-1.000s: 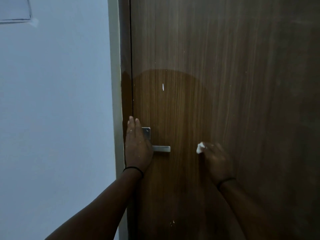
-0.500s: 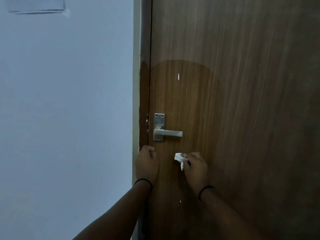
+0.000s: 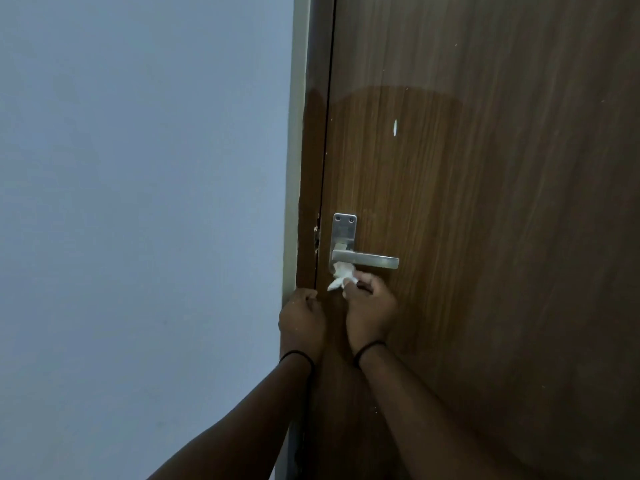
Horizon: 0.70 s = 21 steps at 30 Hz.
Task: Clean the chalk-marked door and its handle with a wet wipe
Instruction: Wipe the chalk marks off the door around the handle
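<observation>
A brown wooden door [image 3: 485,202] fills the right side, with a small white chalk mark [image 3: 395,127] above its silver lever handle [image 3: 367,260]. My right hand [image 3: 370,306] pinches a crumpled white wet wipe [image 3: 341,274] and presses it against the underside of the handle at its base. My left hand [image 3: 303,320] rests below and left of the handle, against the door's edge beside the frame, fingers curled and holding nothing.
A pale blue-grey wall [image 3: 138,237] takes up the left half. The door frame [image 3: 294,168] runs vertically between wall and door. Faint white specks dot the door's lower part.
My left hand came off the handle and dropped to the door edge below it. My right hand carried the wipe left and up, from the door panel to the handle's base.
</observation>
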Available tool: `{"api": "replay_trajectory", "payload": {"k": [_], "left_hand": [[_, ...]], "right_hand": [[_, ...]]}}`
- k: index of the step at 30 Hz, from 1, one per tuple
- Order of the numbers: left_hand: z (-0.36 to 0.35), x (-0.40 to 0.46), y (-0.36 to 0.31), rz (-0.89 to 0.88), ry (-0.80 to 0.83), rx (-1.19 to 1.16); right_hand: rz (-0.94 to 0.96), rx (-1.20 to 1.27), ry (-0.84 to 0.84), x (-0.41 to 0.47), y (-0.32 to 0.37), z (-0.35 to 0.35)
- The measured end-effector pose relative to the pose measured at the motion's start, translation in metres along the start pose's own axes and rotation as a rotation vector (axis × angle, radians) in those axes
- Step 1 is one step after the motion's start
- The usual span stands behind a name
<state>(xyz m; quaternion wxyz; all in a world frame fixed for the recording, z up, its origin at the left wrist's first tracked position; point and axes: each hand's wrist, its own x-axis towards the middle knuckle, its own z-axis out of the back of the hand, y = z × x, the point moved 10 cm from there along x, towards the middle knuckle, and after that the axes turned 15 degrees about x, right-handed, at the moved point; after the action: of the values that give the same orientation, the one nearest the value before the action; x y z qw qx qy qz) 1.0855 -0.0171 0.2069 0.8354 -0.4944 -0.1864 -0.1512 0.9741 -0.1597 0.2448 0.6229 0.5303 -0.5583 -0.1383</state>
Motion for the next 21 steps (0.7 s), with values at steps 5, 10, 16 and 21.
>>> {"api": "replay_trajectory", "payload": {"k": [5,10,16,21], "left_hand": [[-0.003,0.007,0.010,0.011,-0.054,-0.042],[-0.006,0.010,0.009,-0.041,-0.079,-0.063],[-0.007,0.019,-0.012,-0.046,0.021,-0.187],[-0.008,0.023,-0.023,0.055,0.058,-0.288]], "right_hand": [[-0.162,0.128,-0.088,-0.001,-0.026,-0.033],[-0.132,0.128,-0.119,-0.001,-0.031,-0.039],[-0.170,0.231,-0.275,0.013,-0.030,0.009],[-0.149,0.169,-0.274,0.022,-0.014,0.009]]}}
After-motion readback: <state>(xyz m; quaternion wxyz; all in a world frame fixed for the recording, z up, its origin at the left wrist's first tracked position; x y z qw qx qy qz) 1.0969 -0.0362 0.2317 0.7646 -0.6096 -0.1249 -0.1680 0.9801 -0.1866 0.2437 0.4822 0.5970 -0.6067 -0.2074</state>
